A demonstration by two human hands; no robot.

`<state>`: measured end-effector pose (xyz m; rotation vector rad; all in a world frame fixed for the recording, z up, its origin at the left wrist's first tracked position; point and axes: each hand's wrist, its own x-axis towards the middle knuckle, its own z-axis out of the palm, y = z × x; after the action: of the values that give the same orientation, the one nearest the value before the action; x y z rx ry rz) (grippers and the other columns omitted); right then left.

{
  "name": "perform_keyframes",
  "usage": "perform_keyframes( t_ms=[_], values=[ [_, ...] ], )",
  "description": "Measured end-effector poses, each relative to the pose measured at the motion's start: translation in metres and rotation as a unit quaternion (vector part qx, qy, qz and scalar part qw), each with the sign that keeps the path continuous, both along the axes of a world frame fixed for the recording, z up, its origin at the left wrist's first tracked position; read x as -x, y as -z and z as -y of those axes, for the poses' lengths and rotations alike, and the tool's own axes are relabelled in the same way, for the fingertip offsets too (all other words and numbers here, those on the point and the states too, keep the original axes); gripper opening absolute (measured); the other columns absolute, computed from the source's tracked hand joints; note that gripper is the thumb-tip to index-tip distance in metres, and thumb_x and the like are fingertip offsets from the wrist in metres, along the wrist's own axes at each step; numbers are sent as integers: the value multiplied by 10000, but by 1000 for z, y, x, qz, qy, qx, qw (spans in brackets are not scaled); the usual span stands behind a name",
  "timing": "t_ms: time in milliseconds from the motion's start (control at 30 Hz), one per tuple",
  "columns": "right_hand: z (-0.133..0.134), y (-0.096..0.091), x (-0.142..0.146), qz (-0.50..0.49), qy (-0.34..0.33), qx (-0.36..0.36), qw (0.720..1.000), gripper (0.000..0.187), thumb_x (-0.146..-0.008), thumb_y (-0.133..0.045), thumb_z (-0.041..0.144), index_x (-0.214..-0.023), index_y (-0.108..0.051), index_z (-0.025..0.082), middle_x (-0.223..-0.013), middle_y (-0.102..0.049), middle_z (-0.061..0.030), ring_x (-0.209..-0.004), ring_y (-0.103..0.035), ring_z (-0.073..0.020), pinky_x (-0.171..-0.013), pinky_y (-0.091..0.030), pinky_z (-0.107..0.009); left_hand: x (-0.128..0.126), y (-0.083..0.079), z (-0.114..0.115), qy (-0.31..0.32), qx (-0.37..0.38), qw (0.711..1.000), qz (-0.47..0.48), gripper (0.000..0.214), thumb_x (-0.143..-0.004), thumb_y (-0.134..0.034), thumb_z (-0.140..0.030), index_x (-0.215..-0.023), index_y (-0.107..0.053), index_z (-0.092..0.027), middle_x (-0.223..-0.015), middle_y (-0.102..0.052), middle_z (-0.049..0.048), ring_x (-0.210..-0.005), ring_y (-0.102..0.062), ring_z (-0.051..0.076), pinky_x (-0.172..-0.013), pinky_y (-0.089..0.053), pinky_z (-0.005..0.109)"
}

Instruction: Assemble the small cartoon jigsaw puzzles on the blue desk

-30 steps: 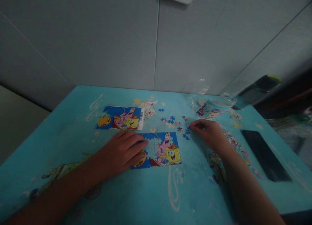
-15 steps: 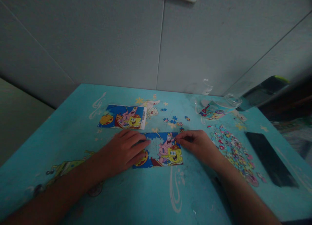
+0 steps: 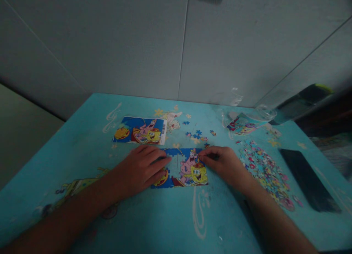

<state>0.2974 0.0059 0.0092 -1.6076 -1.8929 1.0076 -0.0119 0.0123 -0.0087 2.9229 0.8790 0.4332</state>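
Note:
A partly joined jigsaw puzzle [image 3: 194,171] with cartoon figures lies flat on the table, a gap showing in its middle. My left hand [image 3: 147,166] rests over the puzzle's left side, its fingers stretched out and covering part of the burger picture. At the upper right corner, my right hand [image 3: 220,158] pinches a jigsaw piece at the puzzle's edge between thumb and forefinger; the fingers mostly hide it. Behind the puzzle is a picture card [image 3: 140,131] with the same scene. Several loose blue pieces [image 3: 197,134] are scattered just beyond the puzzle.
To the right spreads a pile of mixed jigsaw pieces [image 3: 264,169], beside a dark flat phone-like object [image 3: 308,178]. A clear plastic jar [image 3: 247,122] lies behind the pile. The blue patterned table [image 3: 165,221] meets a grey wall [image 3: 132,44] at the back.
The whole view has shifted slightly. Both hands keep nearly the same places on the puzzle, and no piece has visibly moved.

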Motion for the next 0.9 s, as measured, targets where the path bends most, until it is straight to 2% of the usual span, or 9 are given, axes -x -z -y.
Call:
perform_keyframes(
  t_ms=[333,667,900],
  values=[
    [2,2,2,26,2,-11,1000,132,-866,-667,220,-903,-793,235,-836,-776,-10,-683,-677,-153,-630,-500,-271,-1,-2,1,-6,10,1000,-5,314,-1021,-518,-307,-1309,-608,-220,-1216,-636,79,-1134,-561,254,-1001,-445,457],
    [4,0,2,27,-6,-10,1000,134,-877,-656,228,-904,-787,239,-840,-763,-1,-684,-652,-144,-631,-474,-266,0,0,0,-4,11,1000,-12,322,-1018,-525,-310,-1318,-599,-217,-1224,-627,80,-1131,-553,258,-992,-439,467],
    [2,2,-1,-13,-17,11,1000,124,-897,-638,257,-895,-753,211,-856,-756,-14,-723,-654,-150,-677,-492,-275,-1,-1,0,1,7,1000,-9,313,-1031,-504,-313,-1310,-600,-208,-1213,-626,80,-1123,-550,255,-980,-442,467]
  ],
)
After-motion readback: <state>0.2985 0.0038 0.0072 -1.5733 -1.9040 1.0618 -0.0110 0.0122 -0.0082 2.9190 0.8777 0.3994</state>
